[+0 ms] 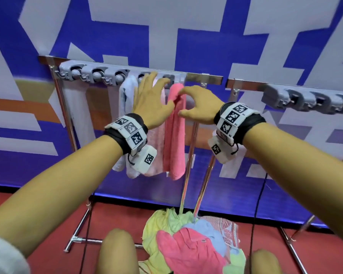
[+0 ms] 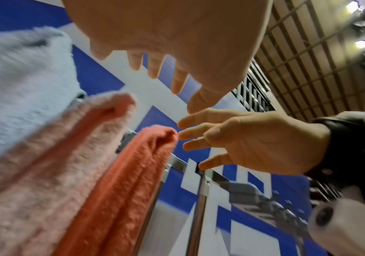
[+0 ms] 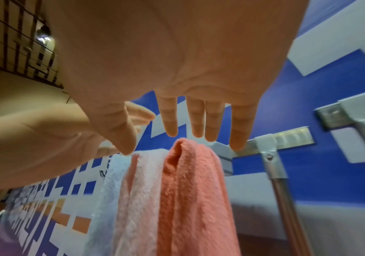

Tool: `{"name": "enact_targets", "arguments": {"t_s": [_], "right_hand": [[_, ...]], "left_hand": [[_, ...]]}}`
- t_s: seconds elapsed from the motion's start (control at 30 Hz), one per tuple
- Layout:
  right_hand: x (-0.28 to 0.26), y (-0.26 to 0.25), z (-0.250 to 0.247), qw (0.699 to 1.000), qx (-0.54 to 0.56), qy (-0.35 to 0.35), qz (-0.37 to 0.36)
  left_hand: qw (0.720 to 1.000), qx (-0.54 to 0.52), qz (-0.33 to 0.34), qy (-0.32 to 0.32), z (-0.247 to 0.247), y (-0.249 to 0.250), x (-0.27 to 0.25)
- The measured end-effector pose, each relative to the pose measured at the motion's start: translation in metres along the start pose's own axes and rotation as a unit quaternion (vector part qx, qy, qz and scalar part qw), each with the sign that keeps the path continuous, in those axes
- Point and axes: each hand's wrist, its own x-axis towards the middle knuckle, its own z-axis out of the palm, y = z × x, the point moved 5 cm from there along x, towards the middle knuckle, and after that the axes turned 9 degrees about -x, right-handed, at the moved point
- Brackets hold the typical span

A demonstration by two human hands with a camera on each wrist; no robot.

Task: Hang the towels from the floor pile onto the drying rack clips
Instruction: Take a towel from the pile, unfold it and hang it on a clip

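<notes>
Three towels hang from the grey clip strip [image 1: 99, 75] of the drying rack: a pale blue one [image 1: 126, 93], a pale pink one [image 1: 156, 147] and a coral one [image 1: 175, 135]. My left hand [image 1: 152, 93] is spread open in front of the pale pink towel's top and holds nothing. My right hand [image 1: 196, 103] is open too, with its fingertips [image 3: 199, 128] right at the coral towel's [image 3: 194, 199] top fold; contact is unclear. The floor pile [image 1: 192, 242] of green, pink and blue towels lies below.
A second grey clip strip [image 1: 309, 99] hangs on the rack to the right with nothing on it. Chrome rack poles [image 1: 190, 155] run down to the red floor. A black cable [image 1: 259, 194] hangs at the right. My knees [image 1: 117, 252] flank the pile.
</notes>
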Motion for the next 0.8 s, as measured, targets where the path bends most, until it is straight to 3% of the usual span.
{"name": "enact_targets", "arguments": {"t_s": [0.13, 0.27, 0.4, 0.8], "right_hand": [[-0.037, 0.036, 0.012, 0.998, -0.041, -0.037, 0.028], [-0.077, 0.066, 0.038, 0.993, -0.052, -0.089, 0.058], [-0.113, 0.095, 0.072, 0.986, -0.037, -0.136, 0.087], [-0.174, 0.166, 0.21, 0.958, -0.003, -0.249, 0.14]], "left_hand": [[0.996, 0.038, 0.046, -0.069, 0.044, 0.034, -0.023], [0.986, 0.051, 0.015, -0.16, 0.099, 0.043, -0.054], [0.977, 0.048, 0.011, -0.208, 0.144, 0.038, -0.086], [0.933, -0.016, -0.131, -0.334, 0.272, -0.03, -0.177]]}}
